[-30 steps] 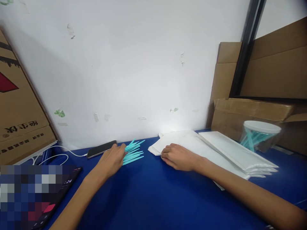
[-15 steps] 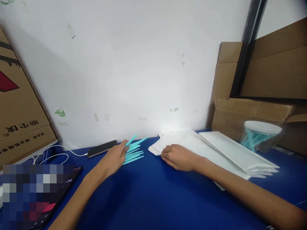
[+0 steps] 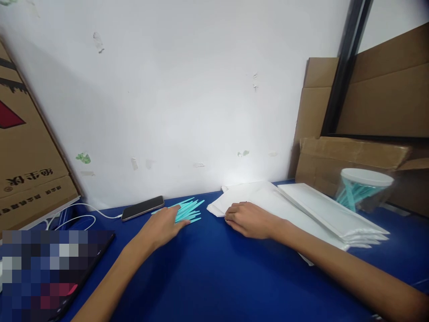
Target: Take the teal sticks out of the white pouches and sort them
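Several thin turquoise sticks (image 3: 189,210) lie bunched on the blue table (image 3: 214,277) near the wall. My left hand (image 3: 161,227) lies flat on their near ends, fingers spread over them. My right hand (image 3: 250,219) rests with curled fingers on the near corner of a pile of white paper sleeves (image 3: 295,210), just right of the sticks.
A dark phone (image 3: 142,208) with a white cable lies left of the sticks. A tablet (image 3: 50,273) sits at the front left. A lidded clear jar (image 3: 363,190) holding more turquoise sticks stands at the right, before cardboard boxes (image 3: 351,156). Another cardboard box (image 3: 27,152) leans at the left.
My left hand had lifted some sticks half a second ago; now it presses them flat, and the fan has closed into a tighter bunch. My right hand has stayed put.
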The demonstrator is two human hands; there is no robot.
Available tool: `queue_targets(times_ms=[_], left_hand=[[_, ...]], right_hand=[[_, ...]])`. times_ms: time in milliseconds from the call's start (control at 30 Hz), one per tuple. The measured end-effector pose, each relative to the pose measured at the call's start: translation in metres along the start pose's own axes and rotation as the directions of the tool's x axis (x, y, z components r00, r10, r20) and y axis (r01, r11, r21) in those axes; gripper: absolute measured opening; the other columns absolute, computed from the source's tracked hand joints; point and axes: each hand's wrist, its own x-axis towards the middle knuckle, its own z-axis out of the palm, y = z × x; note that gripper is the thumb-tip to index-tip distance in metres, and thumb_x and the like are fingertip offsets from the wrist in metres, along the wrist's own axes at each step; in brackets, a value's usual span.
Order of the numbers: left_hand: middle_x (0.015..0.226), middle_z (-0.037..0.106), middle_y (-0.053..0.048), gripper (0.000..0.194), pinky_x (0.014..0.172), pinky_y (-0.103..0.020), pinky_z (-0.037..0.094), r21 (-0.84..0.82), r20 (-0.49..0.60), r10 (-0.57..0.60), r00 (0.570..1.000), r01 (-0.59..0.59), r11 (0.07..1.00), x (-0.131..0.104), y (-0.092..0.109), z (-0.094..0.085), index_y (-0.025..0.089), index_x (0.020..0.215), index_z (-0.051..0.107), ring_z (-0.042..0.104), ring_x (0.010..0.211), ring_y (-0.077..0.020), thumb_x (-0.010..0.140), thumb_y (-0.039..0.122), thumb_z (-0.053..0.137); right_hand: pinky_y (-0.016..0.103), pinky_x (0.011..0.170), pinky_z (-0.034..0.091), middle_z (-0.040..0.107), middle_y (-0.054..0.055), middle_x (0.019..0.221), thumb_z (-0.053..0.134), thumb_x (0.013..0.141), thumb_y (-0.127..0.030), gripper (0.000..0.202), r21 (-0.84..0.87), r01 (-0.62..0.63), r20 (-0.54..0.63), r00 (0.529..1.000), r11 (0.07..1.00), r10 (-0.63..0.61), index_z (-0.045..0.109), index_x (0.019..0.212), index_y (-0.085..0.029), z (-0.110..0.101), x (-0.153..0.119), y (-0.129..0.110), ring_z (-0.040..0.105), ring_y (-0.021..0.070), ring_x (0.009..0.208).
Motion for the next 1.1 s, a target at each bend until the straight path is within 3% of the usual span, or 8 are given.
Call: queue_targets(times_ms=[167,600,867,967,1100], left_hand=[[0.114,0.068,-0.018,0.035,0.082,-0.039,0.047,0.075,0.047,0.033,0.998,-0.037,0.996,0.003,-0.005,0.011,0.018,0.11,0.063,0.063,0.108,-0.0357,0.088,0.041,0.05],[0.091,0.068,-0.016,0.019,0.064,-0.035,0.042,0.123,0.023,0.08,0.997,-0.082,0.989,-0.002,0.005,0.013,0.019,0.084,0.06,0.066,0.083,-0.0333,0.087,0.035,0.05],[0.081,0.064,-0.01,0.022,0.065,-0.033,0.039,0.142,-0.025,0.112,0.993,-0.107,0.984,-0.006,0.014,0.007,0.021,0.077,0.054,0.063,0.076,-0.027,0.091,0.034,0.043],[0.086,0.062,-0.007,0.024,0.065,-0.031,0.039,0.012,-0.078,0.144,0.986,-0.143,0.99,-0.006,0.014,0.003,0.021,0.084,0.052,0.06,0.075,-0.0221,0.094,0.037,0.037],[0.073,0.055,0.002,0.024,0.059,-0.028,0.038,-0.386,-0.151,0.129,0.98,-0.178,0.905,-0.005,0.019,-0.003,0.023,0.091,0.048,0.054,0.064,-0.0167,0.097,0.04,0.033]], right_hand=[[0.036,0.088,0.048,0.072,0.01,0.1,0.038,0.102,-0.026,0.035,0.008,0.001,-0.004,1.0,1.0,-0.001,0.071,0.102,-0.015,0.0,0.0,0.0,0.066,0.0224,0.093],[0.036,0.085,0.044,0.071,0.008,0.089,0.038,0.101,-0.022,0.034,-0.042,0.04,-0.075,0.996,0.998,-0.043,0.069,0.087,-0.016,-0.005,0.002,-0.004,0.064,0.0203,0.083],[0.034,0.083,0.042,0.069,0.005,0.083,0.041,0.102,-0.028,0.032,-0.005,0.145,-0.068,0.987,0.989,-0.145,0.065,0.083,-0.017,-0.015,-0.001,-0.019,0.062,0.0187,0.078],[0.033,0.08,0.041,0.067,0.004,0.079,0.038,0.103,-0.029,0.034,0.013,0.153,-0.066,0.986,0.988,-0.152,0.062,0.082,-0.017,-0.018,-0.002,-0.024,0.059,0.0174,0.072],[0.033,0.077,0.039,0.064,0.003,0.076,0.034,0.104,-0.027,0.035,-0.007,0.141,-0.096,0.985,0.99,-0.141,0.058,0.08,-0.019,-0.019,-0.001,-0.024,0.055,0.017,0.069]])
